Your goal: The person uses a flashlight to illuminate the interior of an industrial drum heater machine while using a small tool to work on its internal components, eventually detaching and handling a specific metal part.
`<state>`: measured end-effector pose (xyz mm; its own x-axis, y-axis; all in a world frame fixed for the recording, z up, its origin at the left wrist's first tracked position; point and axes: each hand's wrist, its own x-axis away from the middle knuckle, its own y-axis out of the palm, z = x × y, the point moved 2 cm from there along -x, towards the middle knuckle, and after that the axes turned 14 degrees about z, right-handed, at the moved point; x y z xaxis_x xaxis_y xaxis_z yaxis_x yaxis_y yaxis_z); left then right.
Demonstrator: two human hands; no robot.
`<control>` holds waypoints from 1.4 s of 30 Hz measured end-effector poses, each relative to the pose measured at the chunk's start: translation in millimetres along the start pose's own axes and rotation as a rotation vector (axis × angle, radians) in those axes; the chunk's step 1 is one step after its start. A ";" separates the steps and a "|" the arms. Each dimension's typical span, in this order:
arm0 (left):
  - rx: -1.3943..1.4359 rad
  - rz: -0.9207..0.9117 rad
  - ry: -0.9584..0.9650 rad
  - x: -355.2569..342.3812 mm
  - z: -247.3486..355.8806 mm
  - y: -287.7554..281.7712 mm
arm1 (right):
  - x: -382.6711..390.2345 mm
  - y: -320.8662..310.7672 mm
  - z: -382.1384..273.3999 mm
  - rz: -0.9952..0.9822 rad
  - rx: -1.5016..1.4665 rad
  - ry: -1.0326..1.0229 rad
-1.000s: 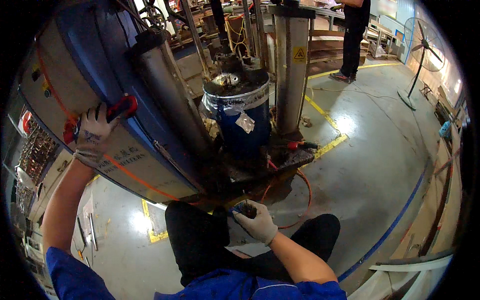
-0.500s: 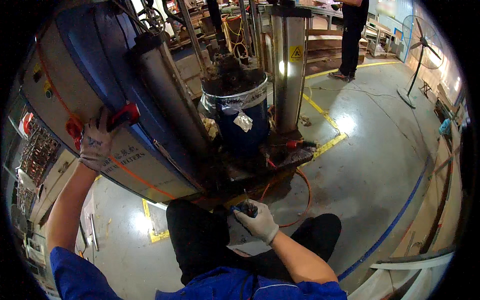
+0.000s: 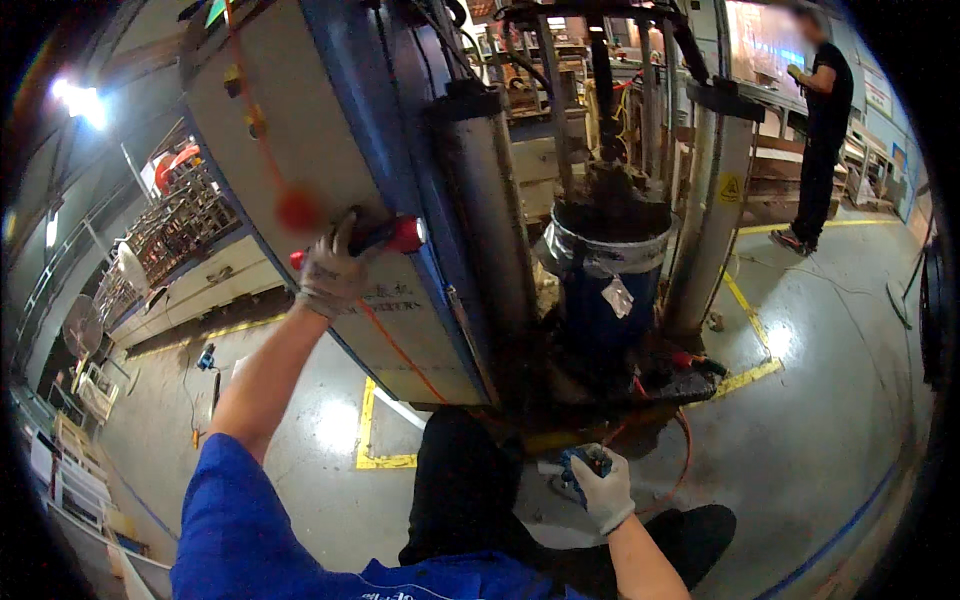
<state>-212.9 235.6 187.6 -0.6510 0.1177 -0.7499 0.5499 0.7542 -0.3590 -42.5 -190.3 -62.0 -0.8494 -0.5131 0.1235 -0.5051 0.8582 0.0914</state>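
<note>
My left hand (image 3: 335, 275), in a grey work glove, is closed on a red and black handled object (image 3: 400, 232) against the front panel of a blue and grey machine (image 3: 390, 355), next to a red blurred part (image 3: 298, 208) and an orange hose. My right hand (image 3: 605, 490), low over my legs, grips a small blue and dark tool (image 3: 577, 468), with something pale jutting to its left; its exact kind is unclear. Beyond it a blue drum (image 3: 610, 290) with a foil-covered rim stands between two steel cylinders (image 3: 715, 180).
A person (image 3: 815, 150) in dark clothes stands at the back right. Yellow tape (image 3: 750, 380) marks the grey floor round the machine. An orange hose (image 3: 688, 460) loops on the floor. Racks of metal parts (image 3: 180, 220) and small tools (image 3: 208, 357) lie to the left.
My view has swung up and left, so the scene sits farther right and more of the ceiling shows. My left hand stays on the red and black object; my right hand still holds the dark tool.
</note>
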 end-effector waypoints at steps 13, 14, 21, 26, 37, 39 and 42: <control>0.028 0.122 -0.316 1.3 51.3 4.3 | -0.3 0.4 -17.1 -0.064 -0.065 0.000; 0.009 0.158 -0.320 -0.2 58.9 6.3 | -2.8 -1.2 -14.9 -0.061 -0.046 -0.015; -0.084 0.011 -0.312 31.7 22.8 30.4 | 0.0 5.9 -36.7 -0.082 0.016 -0.055; -0.082 0.087 -0.321 42.8 36.6 43.2 | -4.9 -12.2 -18.8 -0.071 0.012 -0.098; 0.037 0.162 -0.418 68.6 52.3 28.7 | 1.1 -12.7 -24.8 -0.057 0.041 -0.130; -0.005 0.098 -0.293 87.1 37.6 38.2 | 1.8 -12.2 -31.1 -0.080 0.068 -0.131; 0.500 0.167 -0.593 93.8 45.6 53.1 | 0.0 -10.7 -24.3 -0.060 0.042 -0.110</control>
<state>-220.9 257.2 72.9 -0.2288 -0.2665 -0.9363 0.8770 0.3610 -0.3171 -33.3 -199.8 -39.0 -0.8277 -0.5611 0.0097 -0.5599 0.8268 0.0538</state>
